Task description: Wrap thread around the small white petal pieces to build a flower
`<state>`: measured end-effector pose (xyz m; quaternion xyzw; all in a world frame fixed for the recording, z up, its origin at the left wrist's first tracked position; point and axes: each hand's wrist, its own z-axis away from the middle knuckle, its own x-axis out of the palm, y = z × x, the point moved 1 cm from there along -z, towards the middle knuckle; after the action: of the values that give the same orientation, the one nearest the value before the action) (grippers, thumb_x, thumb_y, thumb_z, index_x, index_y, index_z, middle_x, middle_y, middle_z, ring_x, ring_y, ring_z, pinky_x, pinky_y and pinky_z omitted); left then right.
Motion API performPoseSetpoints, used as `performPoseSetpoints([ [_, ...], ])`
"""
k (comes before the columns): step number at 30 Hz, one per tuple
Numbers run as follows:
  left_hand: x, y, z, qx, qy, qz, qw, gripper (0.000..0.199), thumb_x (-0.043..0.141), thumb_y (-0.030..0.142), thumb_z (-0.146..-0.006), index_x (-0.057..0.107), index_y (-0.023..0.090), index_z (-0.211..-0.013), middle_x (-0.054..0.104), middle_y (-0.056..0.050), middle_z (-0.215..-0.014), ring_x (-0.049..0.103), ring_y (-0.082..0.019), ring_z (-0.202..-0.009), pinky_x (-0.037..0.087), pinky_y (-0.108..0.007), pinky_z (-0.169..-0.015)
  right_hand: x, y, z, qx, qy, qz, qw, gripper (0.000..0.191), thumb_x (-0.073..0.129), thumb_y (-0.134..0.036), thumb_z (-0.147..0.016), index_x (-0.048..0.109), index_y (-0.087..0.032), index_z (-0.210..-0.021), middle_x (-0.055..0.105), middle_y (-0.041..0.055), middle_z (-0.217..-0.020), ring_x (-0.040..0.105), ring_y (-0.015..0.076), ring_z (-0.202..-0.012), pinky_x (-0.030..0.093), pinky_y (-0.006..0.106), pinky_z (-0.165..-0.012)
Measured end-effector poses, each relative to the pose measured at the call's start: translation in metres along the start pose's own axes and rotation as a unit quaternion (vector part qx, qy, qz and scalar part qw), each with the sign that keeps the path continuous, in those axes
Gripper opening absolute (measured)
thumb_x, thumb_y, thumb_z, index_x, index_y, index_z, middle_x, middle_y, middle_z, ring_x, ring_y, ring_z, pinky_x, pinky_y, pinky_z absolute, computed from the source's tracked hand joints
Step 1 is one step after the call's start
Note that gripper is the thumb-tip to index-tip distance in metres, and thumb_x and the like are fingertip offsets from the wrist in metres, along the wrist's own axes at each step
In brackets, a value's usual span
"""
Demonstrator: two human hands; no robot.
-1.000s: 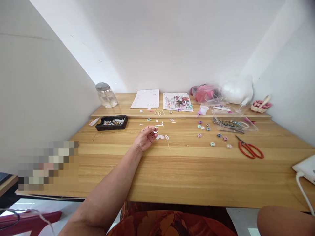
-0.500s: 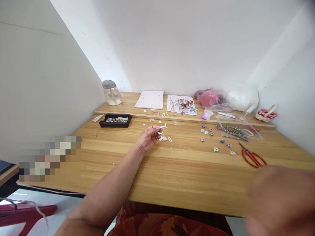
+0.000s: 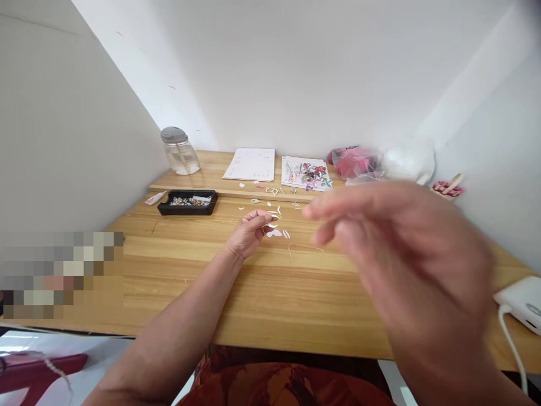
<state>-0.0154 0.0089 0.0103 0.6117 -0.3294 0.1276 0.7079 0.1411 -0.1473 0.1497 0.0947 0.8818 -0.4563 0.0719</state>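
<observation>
My left hand (image 3: 249,234) is closed over the middle of the desk, its thumb and fingers pinching a small white curved paper piece (image 3: 273,226). Just beyond and beside it lie several white leaf-shaped cutouts (image 3: 276,233). A thin yellowish thread (image 3: 306,245) trails on the wood to their right. Close to the camera, my right hand (image 3: 426,254) is raised over the right side, blurred, with bent fingers drawn together toward the thumb. Whatever is between those fingertips is too smeared to make out.
A black tray of beads (image 3: 187,210) and a glue tube (image 3: 155,198) lie left. On the back ledge are a water jar (image 3: 181,158), paper sheets (image 3: 249,164), coloured ornaments (image 3: 316,175), plastic bags (image 3: 408,160) and a small basket (image 3: 448,189). A white device (image 3: 524,301) sits right.
My right hand has swung up and left from the lower right corner, now covering the thread spools and red-handled scissors. The left hand keeps its pinch. The view has turned slightly right.
</observation>
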Motion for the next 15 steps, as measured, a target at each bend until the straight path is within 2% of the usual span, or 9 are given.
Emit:
performPoseSetpoints([
  [2,0.002,0.001,0.001,0.008,-0.007,-0.003,1.000,0.020,0.083,0.018,-0.061,0.064,0.012,-0.065,0.072,-0.006,-0.076,0.065,-0.014,-0.072,0.049,-0.022,-0.064,0.003,0.030,-0.028,0.028,0.044,-0.080,0.995,0.016,0.057,-0.022,-0.088,0.066,-0.030,-0.098,0.064,0.0033,-0.103,0.064,0.0211,-0.097,0.061,0.036,-0.074],
  [4,0.002,0.001,0.001,0.008,-0.011,-0.010,1.000,0.021,0.083,0.021,-0.060,0.065,0.012,-0.066,0.072,-0.006,-0.076,0.066,-0.013,-0.072,0.047,-0.020,-0.061,0.008,0.066,-0.045,0.074,0.052,-0.129,0.988,0.014,0.060,-0.022,-0.085,0.064,-0.027,-0.098,0.063,0.0028,-0.102,0.064,0.0194,-0.098,0.060,0.034,-0.075],
  [6,0.002,0.001,0.002,0.002,-0.015,-0.019,1.000,0.021,0.083,0.022,-0.061,0.065,0.012,-0.066,0.073,-0.007,-0.076,0.064,-0.010,-0.064,0.044,-0.018,-0.056,0.014,0.099,-0.050,0.120,0.061,-0.154,0.979,0.016,0.061,-0.022,-0.083,0.063,-0.025,-0.098,0.063,0.0027,-0.102,0.065,0.0189,-0.098,0.060,0.034,-0.074],
  [8,0.001,0.001,0.002,0.000,-0.022,-0.020,1.000,0.020,0.083,0.023,-0.063,0.066,0.012,-0.068,0.073,-0.007,-0.076,0.064,-0.010,-0.063,0.044,-0.018,-0.056,0.019,0.120,-0.048,0.139,0.072,-0.157,0.975,0.016,0.063,-0.023,-0.081,0.062,-0.024,-0.097,0.063,0.0030,-0.101,0.065,0.0191,-0.098,0.060,0.033,-0.073],
  [12,0.001,0.001,0.002,0.005,-0.040,0.001,0.999,0.019,0.083,0.023,-0.064,0.067,0.013,-0.069,0.072,-0.006,-0.075,0.069,-0.016,-0.079,0.052,-0.025,-0.076,0.028,0.133,-0.044,0.152,0.049,-0.150,0.976,0.018,0.062,-0.025,-0.081,0.062,-0.024,-0.099,0.062,0.0035,-0.103,0.065,0.0196,-0.101,0.061,0.035,-0.076],
  [15,0.001,0.001,0.002,0.000,-0.045,0.003,0.999,0.020,0.084,0.024,-0.064,0.068,0.012,-0.068,0.071,-0.005,-0.072,0.069,-0.016,-0.077,0.053,-0.029,-0.081,0.034,0.134,-0.043,0.156,0.032,-0.153,0.975,0.018,0.062,-0.028,-0.082,0.061,-0.024,-0.100,0.062,0.0043,-0.108,0.065,0.0201,-0.103,0.061,0.036,-0.077],
])
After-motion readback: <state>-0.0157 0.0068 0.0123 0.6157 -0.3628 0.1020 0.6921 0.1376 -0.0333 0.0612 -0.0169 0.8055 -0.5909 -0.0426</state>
